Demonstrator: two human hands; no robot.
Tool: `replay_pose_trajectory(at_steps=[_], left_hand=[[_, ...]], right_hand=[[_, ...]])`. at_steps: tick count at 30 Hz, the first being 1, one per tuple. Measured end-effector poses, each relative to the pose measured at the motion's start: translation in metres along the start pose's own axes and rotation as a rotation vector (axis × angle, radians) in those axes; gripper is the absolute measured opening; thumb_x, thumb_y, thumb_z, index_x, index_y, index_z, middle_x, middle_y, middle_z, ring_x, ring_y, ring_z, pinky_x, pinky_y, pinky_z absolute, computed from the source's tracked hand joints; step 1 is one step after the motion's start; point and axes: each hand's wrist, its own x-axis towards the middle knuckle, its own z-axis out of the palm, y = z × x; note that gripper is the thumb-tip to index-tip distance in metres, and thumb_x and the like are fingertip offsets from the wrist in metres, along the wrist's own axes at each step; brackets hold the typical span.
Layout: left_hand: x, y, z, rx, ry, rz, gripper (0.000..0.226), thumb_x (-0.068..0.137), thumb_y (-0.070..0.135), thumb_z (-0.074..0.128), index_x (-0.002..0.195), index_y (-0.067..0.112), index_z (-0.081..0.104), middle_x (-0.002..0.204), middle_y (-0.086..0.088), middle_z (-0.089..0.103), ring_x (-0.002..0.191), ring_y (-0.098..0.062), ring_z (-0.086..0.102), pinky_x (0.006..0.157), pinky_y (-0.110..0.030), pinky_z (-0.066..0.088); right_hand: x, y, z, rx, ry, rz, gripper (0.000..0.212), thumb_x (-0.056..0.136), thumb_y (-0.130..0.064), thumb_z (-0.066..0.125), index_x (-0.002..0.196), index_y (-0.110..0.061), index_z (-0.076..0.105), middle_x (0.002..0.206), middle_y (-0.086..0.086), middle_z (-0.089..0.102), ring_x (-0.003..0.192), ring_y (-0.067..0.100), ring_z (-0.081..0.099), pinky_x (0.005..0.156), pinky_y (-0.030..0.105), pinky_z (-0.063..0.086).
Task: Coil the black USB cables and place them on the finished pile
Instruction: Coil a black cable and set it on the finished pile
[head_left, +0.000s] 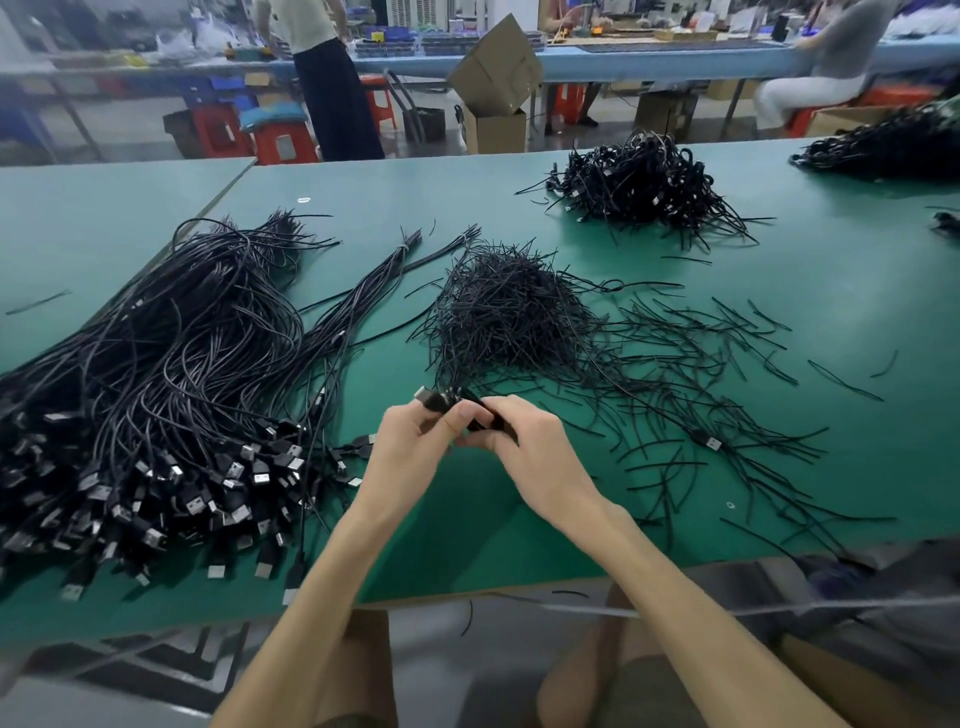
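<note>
Left grip (410, 441) and right grip (530, 457), both curled, meet above the near edge of the table (519, 551) and pinch one small black cable (483, 422) between them. Its silver plug (427, 399) sticks out past the left fingers. Most of the bundle is hidden by the fingers, so the number of loops, and whether a tie is already on it, cannot be told.

Handling (judged): the cable is light, thin and limp, yet springy enough for the loops to fall open once let go. Its smooth jacket may slide under a loose pinch. The plug is the one rigid part and serves as an anchor. The better hold is across the middle of the coil, with all the loops pressed together.

Surroundings: just beyond the hands lies a heap of short black ties (504, 312), with more ties scattered to the right. A loose cable with a plug (714, 443) lies among them. To the left is a large pile of uncoiled cables (156, 395), plugs toward the near edge. The likely finished pile (644, 187) of bundled cables sits well apart, at the far right of the table, a long reach from the hands.
</note>
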Motion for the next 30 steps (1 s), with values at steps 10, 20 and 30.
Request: replay_pose_trajectory(at_steps=[10,20,30], left_hand=[[0.021,-0.012,-0.011,0.584,-0.227,0.009,0.017,0.098,0.045,0.061,0.1,0.029,0.068,0.085,0.007,0.06,0.074,-0.008,0.056,0.072,-0.031,0.05],[0.019,-0.026,0.015,0.749,-0.16,-0.025,0.038,0.11,0.042,0.027,0.088,0.017,0.045,0.076,0.004,0.054,0.072,-0.028,0.053,0.063,-0.041,0.035],[0.022,-0.037,0.018,0.132,0.187,-0.205,0.042,0.111,0.038,0.031,0.081,0.018,0.054,0.074,0.006,0.051,0.067,-0.011,0.045,0.066,-0.031,0.039]], right_hand=[[0.002,0.011,-0.016,-0.517,-0.149,-0.092,0.017,0.105,-0.014,0.049,0.109,-0.008,0.065,0.099,0.005,0.058,0.085,0.029,0.06,0.077,0.047,0.05],[0.023,0.013,-0.024,-0.654,-0.029,-0.183,0.041,0.095,-0.024,0.068,0.132,-0.011,0.057,0.126,0.004,0.06,0.118,0.022,0.055,0.104,0.033,0.037],[0.066,0.036,-0.019,-0.424,0.379,0.342,0.042,0.097,-0.029,0.067,0.129,-0.008,0.053,0.13,0.012,0.048,0.122,0.028,0.043,0.103,0.037,0.033]])
